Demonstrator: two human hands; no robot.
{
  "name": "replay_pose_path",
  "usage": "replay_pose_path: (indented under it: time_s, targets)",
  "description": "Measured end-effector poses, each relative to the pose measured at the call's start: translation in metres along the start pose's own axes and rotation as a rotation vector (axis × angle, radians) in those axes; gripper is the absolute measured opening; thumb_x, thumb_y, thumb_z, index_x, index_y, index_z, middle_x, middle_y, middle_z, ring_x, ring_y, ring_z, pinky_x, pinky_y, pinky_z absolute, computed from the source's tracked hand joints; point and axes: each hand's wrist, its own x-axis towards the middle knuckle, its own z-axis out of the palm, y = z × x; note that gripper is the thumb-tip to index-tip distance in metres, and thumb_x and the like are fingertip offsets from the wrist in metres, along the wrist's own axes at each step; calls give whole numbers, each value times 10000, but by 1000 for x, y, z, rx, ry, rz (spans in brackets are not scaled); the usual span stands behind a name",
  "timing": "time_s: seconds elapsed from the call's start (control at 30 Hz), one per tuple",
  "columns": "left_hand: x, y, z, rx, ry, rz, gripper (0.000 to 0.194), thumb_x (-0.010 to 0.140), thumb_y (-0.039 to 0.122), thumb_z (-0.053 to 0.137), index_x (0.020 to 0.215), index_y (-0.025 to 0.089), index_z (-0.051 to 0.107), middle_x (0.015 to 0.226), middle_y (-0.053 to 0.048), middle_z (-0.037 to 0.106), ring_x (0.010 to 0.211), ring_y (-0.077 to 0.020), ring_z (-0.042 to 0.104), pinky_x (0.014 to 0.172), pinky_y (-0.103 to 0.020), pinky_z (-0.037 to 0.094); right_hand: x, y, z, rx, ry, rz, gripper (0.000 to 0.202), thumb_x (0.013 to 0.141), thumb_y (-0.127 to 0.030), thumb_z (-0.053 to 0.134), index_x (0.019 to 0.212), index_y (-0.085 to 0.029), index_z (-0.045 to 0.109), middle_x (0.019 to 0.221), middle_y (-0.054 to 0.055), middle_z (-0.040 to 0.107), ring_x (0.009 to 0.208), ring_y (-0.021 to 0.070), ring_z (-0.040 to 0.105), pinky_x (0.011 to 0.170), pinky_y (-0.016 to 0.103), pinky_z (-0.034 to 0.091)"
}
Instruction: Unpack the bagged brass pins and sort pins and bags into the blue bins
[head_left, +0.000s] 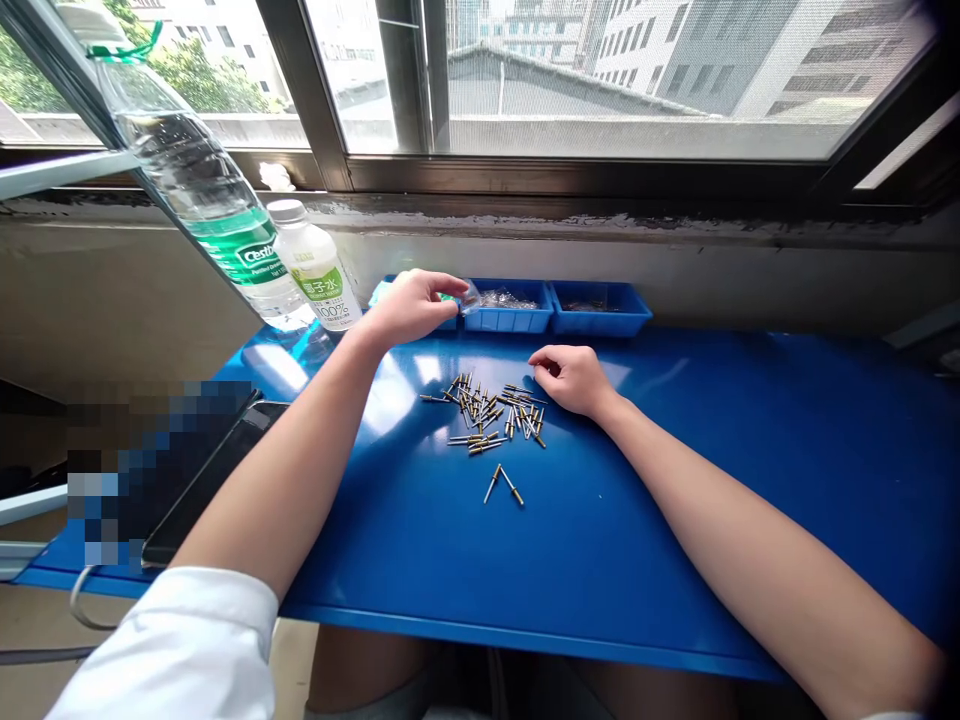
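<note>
My left hand [420,305] is over the blue bins, its thumb and fingers closed on a small clear plastic bag [471,297]. Beneath the bag, the middle bin [510,320] holds many small shiny pieces. My right hand [574,378] rests on the tabletop with its fingers curled in; whether something is pinched in them is hidden. Just left of it lies a loose pile of blind rivets [476,405] with silver shanks and brass-coloured bodies. Two more rivets [511,485] lie apart, nearer to me, forming a V.
A blue table [450,560] stands below a window. The right bin [600,322] contains dark small parts. At the back left are a large water bottle [225,200] and a white coconut-water bottle [319,265]. A dark flat device [202,480] lies beside my left forearm.
</note>
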Motion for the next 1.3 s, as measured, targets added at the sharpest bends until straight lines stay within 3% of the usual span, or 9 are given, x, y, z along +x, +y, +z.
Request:
replay_pose_path:
  time_s: [0.1, 0.17, 0.3, 0.47, 0.7, 0.9, 1.1, 1.2, 1.3]
  targets:
    - [2, -5, 26, -29, -7, 34, 625, 741, 197, 533, 1364, 152, 519, 960, -44, 709, 763, -144, 622, 797, -294, 508, 1, 1, 0, 0, 1, -1, 172, 759, -177, 539, 797, -185, 707, 756, 35, 725, 648, 169, 645, 625, 269, 475]
    - [2, -10, 42, -33, -21, 64, 732, 738, 169, 543, 1451, 122, 386, 1150, -88, 671, 838, -160, 635, 858, -304, 506, 1, 0, 0, -2, 3, -6, 174, 758, -172, 538, 798, -185, 707, 757, 34, 725, 647, 167, 644, 623, 268, 472]
    - [3, -19, 62, -16, -51, 82, 793, 756, 171, 532, 1500, 120, 264, 1500, -135, 388, 1113, -228, 590, 1004, -341, 460, 1, -1, 0, -4, -1, -21, 177, 756, -161, 537, 798, -180, 707, 760, 36, 725, 650, 167, 645, 623, 267, 472]
    - [5, -27, 69, 74, -69, 70, 785, 774, 206, 532, 1496, 80, 252, 1566, -141, 246, 1379, -298, 354, 1142, -378, 333, 2, -1, 0, -13, -7, -21, 174, 753, -160, 542, 803, -177, 707, 766, 40, 725, 658, 173, 646, 619, 273, 474]
    - [1, -23, 69, 269, -91, -38, 794, 780, 277, 531, 1501, 119, 239, 1572, -193, 113, 1257, -348, 495, 1048, -411, 426, 1, 0, 0, -5, 13, -34, 165, 759, -160, 540, 793, -176, 701, 750, 37, 720, 637, 168, 639, 608, 273, 472]
    - [0, -20, 68, 375, -132, 57, 773, 790, 290, 486, 1501, 143, 218, 1539, -154, 209, 1280, -324, 477, 1062, -371, 401, 2, 0, 2, -21, 69, -44, 170, 757, -165, 536, 815, -182, 695, 771, 39, 714, 659, 172, 638, 640, 282, 494]
    - [3, -24, 69, 331, -140, 102, 776, 793, 286, 479, 1507, 152, 207, 1556, -136, 252, 1362, -318, 381, 1076, -365, 381, 10, 10, -16, -213, 341, 94, 232, 759, -176, 518, 913, -189, 692, 938, 95, 698, 931, 264, 619, 836, 378, 502]
    - [1, -24, 69, 316, -75, 147, 716, 783, 256, 484, 1468, 157, 302, 1538, -120, 297, 1304, -300, 454, 1043, -364, 413, 12, 26, -29, -306, 444, 231, 303, 742, -183, 509, 990, -173, 684, 1028, 124, 672, 1010, 300, 577, 894, 429, 472]
    - [-3, -29, 70, 276, 76, 171, 534, 768, 219, 491, 1298, 158, 509, 1382, -113, 481, 1064, -242, 610, 913, -333, 482, 11, 43, -38, -368, 493, 344, 401, 735, -205, 490, 1094, -133, 654, 1134, 152, 630, 1077, 314, 537, 945, 451, 428]
